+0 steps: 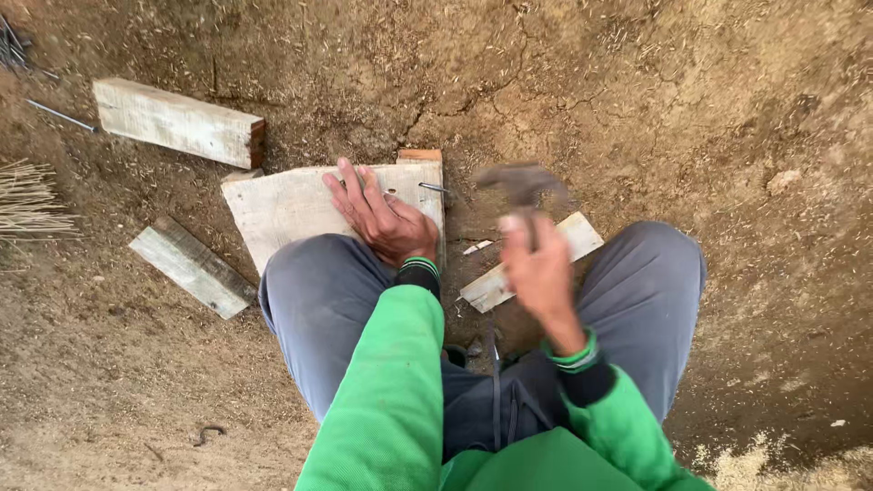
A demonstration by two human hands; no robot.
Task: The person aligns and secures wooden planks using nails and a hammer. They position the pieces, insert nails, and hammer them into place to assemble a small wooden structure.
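Observation:
My left hand (pixel 382 216) lies flat with fingers spread on a pale wooden board (pixel 286 207) that rests on the dirt in front of my left knee. A nail (pixel 434 188) sticks out at the board's right edge, just beyond my fingertips. My right hand (pixel 538 268) is blurred and grips the handle of a hammer (pixel 520 184), whose head is raised to the right of the nail. Green sleeves and grey trousers fill the lower middle.
A thick wooden block (pixel 177 121) lies at the upper left. A narrow plank (pixel 193 266) lies left of my knee, and another strip (pixel 527 264) runs under my right hand. Thin sticks (pixel 27 205) sit at the left edge. Sawdust (pixel 773 464) covers the lower right ground.

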